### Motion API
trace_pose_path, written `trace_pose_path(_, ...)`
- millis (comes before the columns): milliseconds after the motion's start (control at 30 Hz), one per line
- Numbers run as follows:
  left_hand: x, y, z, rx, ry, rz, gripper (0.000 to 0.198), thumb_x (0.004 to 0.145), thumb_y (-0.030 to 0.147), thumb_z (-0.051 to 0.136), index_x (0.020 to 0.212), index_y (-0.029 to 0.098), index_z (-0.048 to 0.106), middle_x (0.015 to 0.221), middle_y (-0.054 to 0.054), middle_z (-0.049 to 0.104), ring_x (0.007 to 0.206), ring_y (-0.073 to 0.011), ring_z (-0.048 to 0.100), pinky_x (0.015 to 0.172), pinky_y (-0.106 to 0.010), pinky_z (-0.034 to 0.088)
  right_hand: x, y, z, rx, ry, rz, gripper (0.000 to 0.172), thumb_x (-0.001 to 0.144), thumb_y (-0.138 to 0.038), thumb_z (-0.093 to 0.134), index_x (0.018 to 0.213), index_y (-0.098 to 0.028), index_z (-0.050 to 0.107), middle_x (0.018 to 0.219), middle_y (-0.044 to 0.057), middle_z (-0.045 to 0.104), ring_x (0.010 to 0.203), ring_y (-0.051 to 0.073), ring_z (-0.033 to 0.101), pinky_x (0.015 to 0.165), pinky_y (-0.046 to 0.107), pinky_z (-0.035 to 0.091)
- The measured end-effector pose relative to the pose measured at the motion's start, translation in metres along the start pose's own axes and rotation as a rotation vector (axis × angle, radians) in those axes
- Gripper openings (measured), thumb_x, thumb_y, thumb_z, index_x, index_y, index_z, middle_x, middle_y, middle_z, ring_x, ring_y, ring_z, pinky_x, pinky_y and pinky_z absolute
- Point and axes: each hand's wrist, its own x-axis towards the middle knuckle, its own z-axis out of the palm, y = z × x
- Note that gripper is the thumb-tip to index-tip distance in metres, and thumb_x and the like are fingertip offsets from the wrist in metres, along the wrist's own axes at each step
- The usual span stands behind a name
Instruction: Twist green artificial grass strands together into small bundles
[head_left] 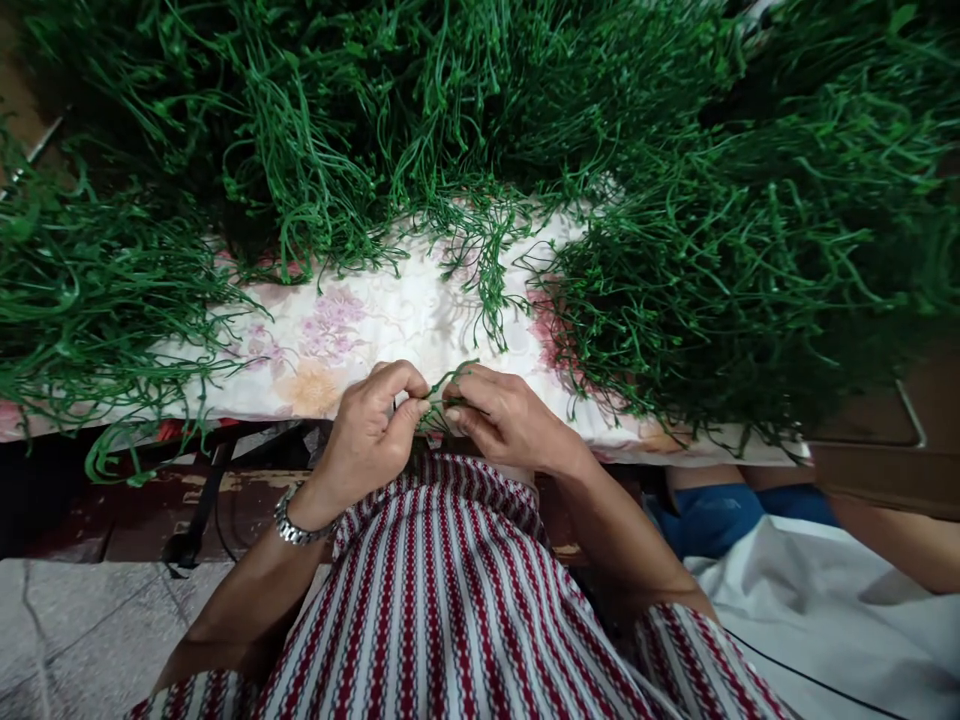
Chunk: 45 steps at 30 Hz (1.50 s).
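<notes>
My left hand [375,425] and my right hand [502,415] meet at the near edge of the table, fingertips pinched together on a thin green stem piece [446,385]. Both hands are closed round it. A metal watch [294,525] sits on my left wrist. Heaps of the same green stems [337,130] cover the far side of a floral tablecloth [360,330], with another heap [750,270] at the right. My red and white striped clothing [442,600] fills the foreground.
Another person sits at my right: a blue garment [720,515], white cloth [825,610] and a forearm [900,540]. A brown wooden surface [885,460] lies at the right edge. Grey tiled floor [75,630] and a dark table frame [202,500] show at the lower left.
</notes>
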Motion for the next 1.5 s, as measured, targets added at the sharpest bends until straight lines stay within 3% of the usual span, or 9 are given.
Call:
trace_pose_path(267,0.002,0.004,0.006,-0.273,-0.066,-0.230,0.006,0.079,0.021,0.055,0.081,0.017,0.053,0.068,0.002,0.052,0.059,-0.0089,0.047,0.055,-0.020,0.037,0.000,-0.008,0.008,0.023,0.134,0.077,0.008,0.088,-0.011,0.040,0.091,-0.016,0.047,0.076,0.001,0.052,0.065,0.009,0.048,0.058,0.019,0.036)
trace_pose_path(533,0.006,0.004,0.005,-0.210,-0.156,-0.286,0.008,0.074,0.020,0.059,0.069,0.015,0.056,0.057,0.003,0.047,0.054,-0.0089,0.042,0.051,-0.020,0.035,-0.005,-0.012,0.001,-0.326,-0.082,0.135,0.006,0.087,-0.013,0.037,0.086,-0.015,0.043,0.073,0.004,0.055,0.059,0.012,0.049,0.053,0.023,0.031)
trace_pose_path(667,0.009,0.007,-0.006,-0.160,-0.351,-0.210,0.017,0.074,0.016,0.053,0.059,0.016,0.049,0.052,0.005,0.038,0.051,-0.0077,0.034,0.048,-0.020,0.028,-0.005,-0.019,-0.012,-0.421,-0.258,0.068,0.007,0.087,-0.012,0.040,0.082,-0.015,0.045,0.066,0.001,0.054,0.050,0.010,0.044,0.049,0.024,0.026)
trace_pose_path(833,0.008,0.008,-0.022,-0.380,-0.745,-0.149,0.024,0.078,0.021,0.051,0.056,0.017,0.044,0.053,0.003,0.034,0.051,-0.0089,0.031,0.048,-0.023,0.027,-0.009,-0.019,-0.013,0.037,-0.346,-0.244,0.015,0.092,-0.021,0.042,0.082,-0.015,0.052,0.068,0.001,0.059,0.058,0.008,0.053,0.056,0.020,0.039)
trace_pose_path(1033,-0.001,0.020,-0.027,-0.363,-0.993,-0.029,0.022,0.078,0.014,0.047,0.057,0.018,0.043,0.055,0.004,0.039,0.052,-0.0096,0.038,0.052,-0.023,0.032,-0.016,-0.021,-0.009,0.369,-0.447,-0.338,0.017,0.089,-0.011,0.043,0.077,-0.018,0.053,0.072,-0.001,0.063,0.062,0.005,0.056,0.060,0.016,0.044)
trace_pose_path(1267,-0.001,0.028,-0.029,-0.247,-0.974,0.098,0.022,0.079,0.010,0.045,0.059,0.019,0.043,0.054,0.003,0.043,0.054,-0.0108,0.044,0.056,-0.024,0.034,-0.015,-0.027,-0.015,0.337,-0.448,-0.340,0.034,0.097,-0.026,0.029,0.067,-0.019,0.044,0.059,-0.002,0.051,0.053,0.007,0.046,0.055,0.020,0.039)
trace_pose_path(1433,-0.002,0.031,-0.030,-0.247,-0.945,0.108,0.022,0.080,0.010,0.045,0.059,0.019,0.048,0.054,0.002,0.049,0.053,-0.0113,0.047,0.056,-0.024,0.036,-0.017,-0.024,-0.015,0.352,-0.472,-0.314,0.043,0.098,-0.032,0.023,0.064,-0.019,0.045,0.059,-0.001,0.052,0.053,0.007,0.047,0.055,0.020,0.039)
trace_pose_path(1500,-0.002,0.033,-0.038,-0.266,-0.959,0.118,0.023,0.080,0.010,0.046,0.060,0.019,0.051,0.054,0.001,0.051,0.053,-0.0118,0.048,0.056,-0.025,0.037,-0.021,-0.020,-0.024,0.374,-0.390,-0.295,0.041,0.098,-0.032,0.027,0.065,-0.018,0.048,0.058,-0.001,0.053,0.053,0.006,0.049,0.054,0.019,0.039)
